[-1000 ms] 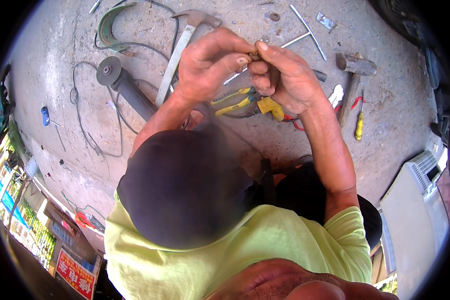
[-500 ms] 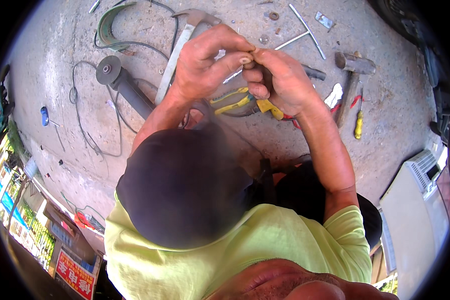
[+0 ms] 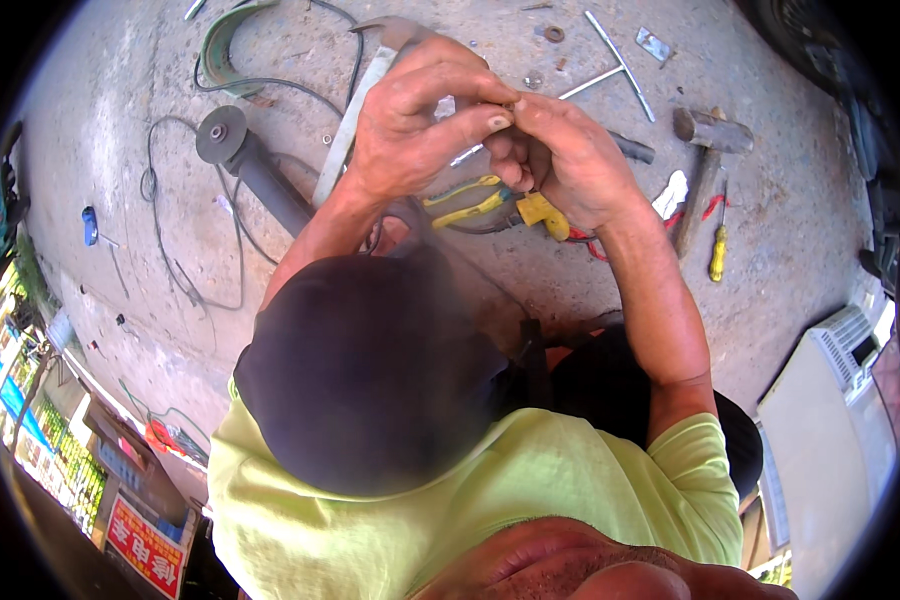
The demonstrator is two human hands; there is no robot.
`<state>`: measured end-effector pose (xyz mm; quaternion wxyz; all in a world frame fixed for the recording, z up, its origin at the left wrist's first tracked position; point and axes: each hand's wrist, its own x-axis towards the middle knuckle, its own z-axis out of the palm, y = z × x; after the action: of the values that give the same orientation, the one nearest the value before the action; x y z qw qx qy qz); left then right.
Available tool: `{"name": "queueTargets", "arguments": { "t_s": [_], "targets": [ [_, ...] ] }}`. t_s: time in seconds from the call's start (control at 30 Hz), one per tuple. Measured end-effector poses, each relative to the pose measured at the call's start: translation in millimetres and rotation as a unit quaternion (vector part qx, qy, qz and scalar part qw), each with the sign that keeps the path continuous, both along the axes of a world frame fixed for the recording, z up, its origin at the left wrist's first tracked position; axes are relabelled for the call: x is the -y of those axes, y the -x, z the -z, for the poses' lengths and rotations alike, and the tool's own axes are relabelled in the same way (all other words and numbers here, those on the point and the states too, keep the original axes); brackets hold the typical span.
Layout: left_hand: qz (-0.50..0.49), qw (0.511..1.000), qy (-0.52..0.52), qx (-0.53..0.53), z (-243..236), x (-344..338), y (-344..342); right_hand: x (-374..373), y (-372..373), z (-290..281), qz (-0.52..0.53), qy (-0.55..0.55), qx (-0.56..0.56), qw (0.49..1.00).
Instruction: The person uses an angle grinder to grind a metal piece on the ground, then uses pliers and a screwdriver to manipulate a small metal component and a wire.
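Two hands meet above the concrete floor point(image 3: 790, 250), seen past a dark cap point(image 3: 365, 375) and a yellow-green shirt point(image 3: 530, 500) that fill my lower view. Beyond them lie yellow-handled pliers point(image 3: 465, 200), an angle grinder point(image 3: 240, 160) with its looped cord, a hammer point(image 3: 705, 160) and a yellow screwdriver point(image 3: 717, 250). My left hand point(image 3: 420, 125) is pinched shut, thumb against fingertips, on a small part point(image 3: 510, 103) too tiny to identify. My right hand point(image 3: 570, 160) is curled closed against it, fingertips touching the same part.
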<state>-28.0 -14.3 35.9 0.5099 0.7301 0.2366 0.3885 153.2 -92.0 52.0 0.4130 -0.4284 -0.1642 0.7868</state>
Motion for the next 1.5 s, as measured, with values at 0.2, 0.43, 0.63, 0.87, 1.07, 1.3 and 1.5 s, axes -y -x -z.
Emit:
{"name": "queueTargets", "arguments": {
  "t_s": [0.2,0.43,0.63,0.87,1.07,1.3,1.5],
  "targets": [
    [-0.017,0.999,0.034,0.003,3.4,4.5,1.4,5.0,1.6,20.8,0.057,0.0,-0.104,0.993],
    [-0.137,0.962,0.232,-0.051,-1.4,18.2,4.4,-0.5,7.3,18.6,0.157,-0.101,0.103,0.977],
    [-0.146,0.964,0.206,-0.084,4.7,20.6,2.6,-0.9,10.6,5.9,0.114,-0.163,0.272,0.942],
    [-0.058,0.91,0.408,0.044,-1.6,16.2,5.2,0.1,9.4,9.2,0.139,-0.177,0.256,0.94],
    [-0.016,0.855,0.501,0.133,3.7,15.6,6.3,0.9,6.0,12.4,0.145,-0.204,0.286,0.925],
    [-0.029,0.865,0.486,0.119,6.6,17.2,5.6,-0.2,6.8,6.8,0.121,-0.232,0.322,0.91],
    [-0.021,0.857,0.495,0.139,13.5,17.2,7.8,-2.1,4.5,4.1,0.093,-0.251,0.367,0.891]
  ]
}}
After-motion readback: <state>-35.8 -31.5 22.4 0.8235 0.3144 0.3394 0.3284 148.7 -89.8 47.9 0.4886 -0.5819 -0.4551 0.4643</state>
